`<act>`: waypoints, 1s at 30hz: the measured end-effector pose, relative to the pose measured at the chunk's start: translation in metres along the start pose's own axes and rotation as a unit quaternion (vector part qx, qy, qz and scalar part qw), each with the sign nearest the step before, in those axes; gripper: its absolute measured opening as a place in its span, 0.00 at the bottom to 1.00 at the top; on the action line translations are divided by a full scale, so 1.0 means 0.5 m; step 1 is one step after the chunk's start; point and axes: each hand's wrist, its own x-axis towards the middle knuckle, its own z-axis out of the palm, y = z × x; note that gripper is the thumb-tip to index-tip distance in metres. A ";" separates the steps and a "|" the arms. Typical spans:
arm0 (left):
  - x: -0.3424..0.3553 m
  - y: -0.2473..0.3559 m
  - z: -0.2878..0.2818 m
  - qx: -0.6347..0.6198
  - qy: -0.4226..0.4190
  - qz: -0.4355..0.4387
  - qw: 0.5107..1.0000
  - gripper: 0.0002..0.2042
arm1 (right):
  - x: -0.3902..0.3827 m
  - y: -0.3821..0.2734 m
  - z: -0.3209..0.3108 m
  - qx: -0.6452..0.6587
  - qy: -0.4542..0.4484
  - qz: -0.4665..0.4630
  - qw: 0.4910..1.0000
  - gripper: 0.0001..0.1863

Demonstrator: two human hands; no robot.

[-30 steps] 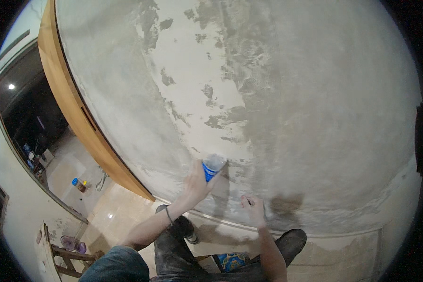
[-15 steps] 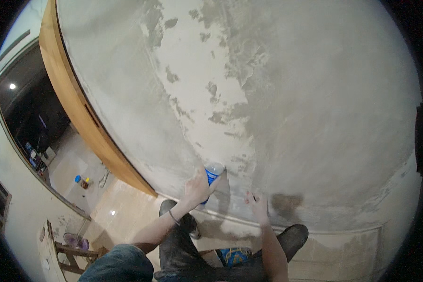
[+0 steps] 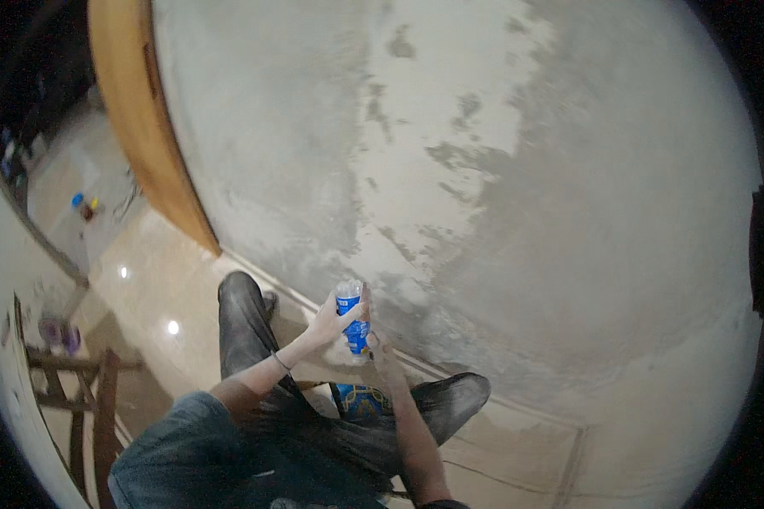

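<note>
In front of my lap is a clear plastic bottle (image 3: 353,329) with a blue label. My left hand (image 3: 327,321) is wrapped round its upper part, the thumb lying across the label. The bottle's clear end points up toward the wall. At its lower end, close to the wall's foot, my right hand (image 3: 380,346) has its fingers bent in beside the bottle. Whatever these fingers grip is too small to name. Behind the bottle rises a grey plastered wall (image 3: 263,127) with a patchy white strip.
A blue patterned bag or packet (image 3: 361,400) lies between my legs. To the left stand an orange-brown wooden door edge (image 3: 136,102) and a brown wooden stool-like frame (image 3: 102,416). Farther off, a blue-lidded jar (image 3: 82,206) sits on the floor beyond the doorway.
My view has swung, so the wall, door and legs sit differently. The right hand, apart from the bottle before, has come to its lower end. The left hand keeps hold of the bottle.
</note>
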 end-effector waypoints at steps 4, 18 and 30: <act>0.048 0.070 -0.029 0.033 -0.061 -0.034 0.997 0.37 | 0.021 -0.011 0.056 0.002 0.012 -0.009 1.000 0.20; 0.288 0.145 -0.138 0.068 0.039 0.043 0.996 0.35 | 0.082 -0.144 0.136 0.068 0.131 -0.064 0.987 0.18; 0.485 0.370 -0.171 0.239 0.225 0.133 0.935 0.43 | 0.167 -0.179 0.132 0.168 0.119 -0.139 0.969 0.17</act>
